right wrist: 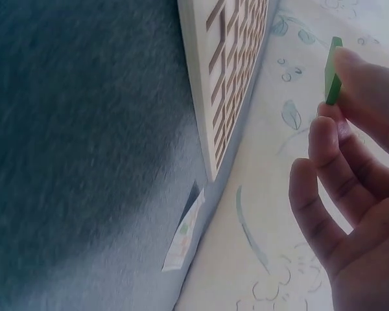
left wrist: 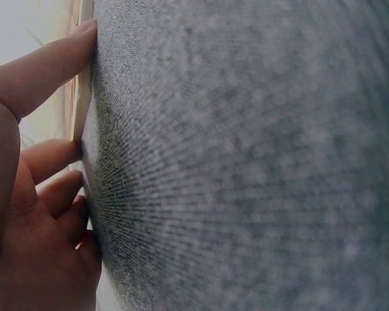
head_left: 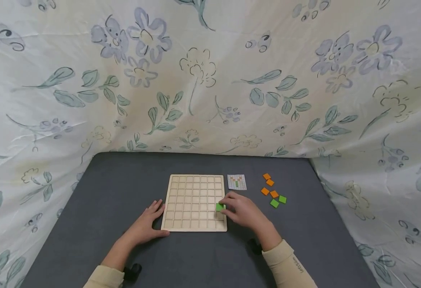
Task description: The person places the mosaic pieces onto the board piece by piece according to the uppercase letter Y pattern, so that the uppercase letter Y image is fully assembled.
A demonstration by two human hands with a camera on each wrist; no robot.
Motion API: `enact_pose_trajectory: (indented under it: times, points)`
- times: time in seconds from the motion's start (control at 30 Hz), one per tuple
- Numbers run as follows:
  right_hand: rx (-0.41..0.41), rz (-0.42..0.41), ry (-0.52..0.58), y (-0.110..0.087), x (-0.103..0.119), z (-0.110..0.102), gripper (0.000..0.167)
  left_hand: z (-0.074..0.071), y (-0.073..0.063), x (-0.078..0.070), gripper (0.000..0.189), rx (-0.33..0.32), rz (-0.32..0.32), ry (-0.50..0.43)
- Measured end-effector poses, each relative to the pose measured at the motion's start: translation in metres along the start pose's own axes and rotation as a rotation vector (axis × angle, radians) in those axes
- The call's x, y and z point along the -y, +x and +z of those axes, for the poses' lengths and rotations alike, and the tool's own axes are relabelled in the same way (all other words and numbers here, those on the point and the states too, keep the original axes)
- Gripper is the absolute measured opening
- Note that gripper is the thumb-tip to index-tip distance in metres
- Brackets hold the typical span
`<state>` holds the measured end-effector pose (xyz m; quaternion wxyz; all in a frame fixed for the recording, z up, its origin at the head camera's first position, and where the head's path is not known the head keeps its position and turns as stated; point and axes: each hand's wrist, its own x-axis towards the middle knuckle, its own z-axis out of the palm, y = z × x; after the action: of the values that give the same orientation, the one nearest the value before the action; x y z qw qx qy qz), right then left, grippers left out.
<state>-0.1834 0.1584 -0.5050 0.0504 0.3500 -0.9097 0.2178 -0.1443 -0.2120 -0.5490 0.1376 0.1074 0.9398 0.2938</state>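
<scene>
A pale wooden grid board [head_left: 192, 199] lies flat on the dark grey tabletop, its square cells bare. My left hand [head_left: 144, 224] rests at its lower left corner, thumb along the front edge and fingers spread by the left side. In the left wrist view, the thumb [left wrist: 48, 68] touches the board's edge. Between thumb and fingertip, my right hand [head_left: 244, 211] pinches a green square tile [head_left: 219, 207] over the board's right side. The right wrist view shows this tile [right wrist: 333, 71] raised above the board, held by its edges, with the other fingers loosely bent.
A small card [head_left: 237, 182] with a coloured grid pattern lies just right of the board. Farther right are several loose orange tiles [head_left: 265, 191] and two green tiles [head_left: 282, 199]. A flower-printed cloth [head_left: 210, 92] hangs behind the table.
</scene>
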Motion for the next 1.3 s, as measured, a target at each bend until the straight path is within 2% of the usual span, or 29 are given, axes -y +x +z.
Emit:
enact_pose_trajectory:
  times: [0.3,0.47,0.67,0.93,1.17,1.3]
  points:
    - [0.025,-0.053,0.025,0.011,0.01,0.009,0.027,0.0,-0.001,-0.001,0.103,0.002,-0.003,-0.002]
    - [0.062,-0.038,0.047,0.016,0.017,0.012,0.028,0.001,-0.001,-0.003,0.103,-0.003,0.0,-0.003]
    - [0.072,-0.03,0.081,0.019,0.024,0.019,0.028,0.003,-0.001,0.0,0.103,-0.013,0.005,-0.002]
    - [0.061,-0.046,0.068,0.023,0.028,0.032,0.027,0.006,-0.003,0.002,0.104,-0.009,-0.013,-0.001]
    - [0.073,-0.047,0.049,0.03,0.031,0.043,0.026,0.004,-0.004,0.0,0.104,-0.024,0.022,-0.004]
    - [0.087,-0.045,0.047,0.033,0.034,0.046,0.026,0.004,-0.003,-0.001,0.104,-0.018,0.017,-0.005]
